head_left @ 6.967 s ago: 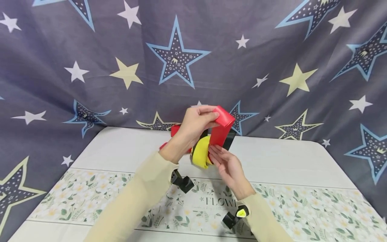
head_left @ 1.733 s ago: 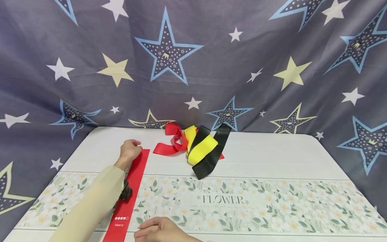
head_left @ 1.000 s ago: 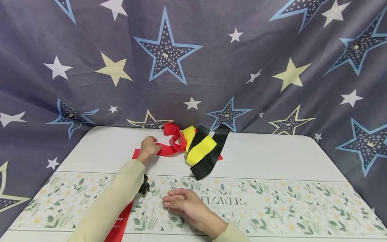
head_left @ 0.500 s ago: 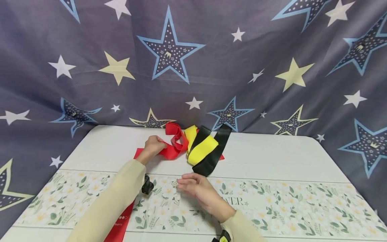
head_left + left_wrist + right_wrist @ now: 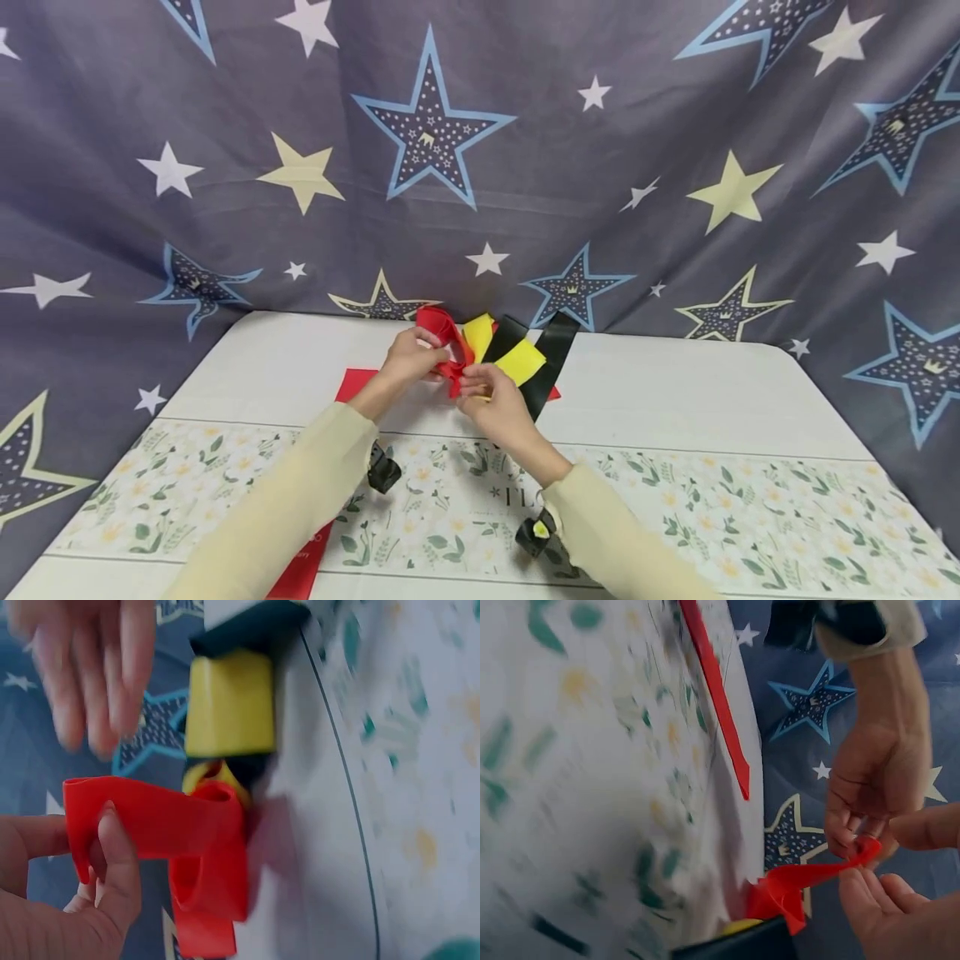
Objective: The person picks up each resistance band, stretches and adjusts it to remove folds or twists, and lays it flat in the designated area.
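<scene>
left hand [image 5: 412,358] pinches coiled, rubbery-looking red flat band [image 5: 157,817] near back of white floral table [image 5: 675,392]. right hand [image 5: 501,408] close by, fingers loosely extended; contact unclear. step looks like uncoiling; next calls for right-hand pinch.

I work at a white table [image 5: 675,392] filling the lower half of the frame. A floral band [image 5: 750,517] runs across it between 2 thin dark lines; dark lettering [image 5: 517,497] at lower centre is partly hidden. At lower left, 1 flat red strip [image 5: 302,567] lies lengthwise, its middle hidden behind my left sleeve [image 5: 277,508]. Near the far edge, at centre, a yellow strip [image 5: 521,362] and a black strip [image 5: 557,346] overlap, with a red tip [image 5: 554,393] showing at their right.
</scene>
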### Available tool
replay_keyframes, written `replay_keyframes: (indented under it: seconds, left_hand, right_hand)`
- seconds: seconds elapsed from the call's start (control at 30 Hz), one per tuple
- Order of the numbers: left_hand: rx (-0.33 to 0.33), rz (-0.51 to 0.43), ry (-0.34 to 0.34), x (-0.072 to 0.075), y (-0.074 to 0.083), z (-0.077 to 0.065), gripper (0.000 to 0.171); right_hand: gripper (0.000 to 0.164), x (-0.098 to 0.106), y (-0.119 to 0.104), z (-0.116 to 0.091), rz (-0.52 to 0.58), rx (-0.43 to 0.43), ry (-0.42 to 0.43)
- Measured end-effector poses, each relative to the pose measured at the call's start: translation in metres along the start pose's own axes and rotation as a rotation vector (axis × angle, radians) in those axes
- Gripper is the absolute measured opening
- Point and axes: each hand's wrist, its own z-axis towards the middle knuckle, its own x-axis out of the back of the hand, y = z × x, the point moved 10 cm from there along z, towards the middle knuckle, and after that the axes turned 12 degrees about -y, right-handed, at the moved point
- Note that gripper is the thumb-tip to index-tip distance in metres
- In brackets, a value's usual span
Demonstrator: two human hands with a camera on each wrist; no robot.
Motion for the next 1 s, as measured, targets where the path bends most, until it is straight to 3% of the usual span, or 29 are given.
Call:
replay_keyframes:
  seconds: [0.23, 0.4, 0.53, 0.83, 1.0]
  left_hand:
    - [-0.071, -0.028, -0.034, -0.019, 0.023, -0.011, 0.018]
    - [-0.077, -0.029, -0.073, -0.027, 0.034, -0.017, 0.022]
    - [-0.127, -0.040, -0.102, -0.030, 0.045, -0.020, 0.023]
    - [-0.279, 0.027, -0.115, -0.025, 0.069, -0.029, 0.029]
    - [-0.305, 0.025, -0.127, -0.025, 0.073, -0.028, 0.031]
  right_hand:
    - [0.035, 0.018, -0.027, 0.006, -0.284, 0.117, 0.122]
    - [0.017, 0.037, -0.040, 0.005, -0.429, 0.181, 0.222]
    - [0.008, 0.053, -0.053, 0.005, -0.493, 0.223, 0.282]
    - [0.007, 0.074, -0.080, 0.012, -0.506, 0.234, 0.234]
    - [0.010, 0.080, -0.098, 0.016, -0.541, 0.239, 0.219]
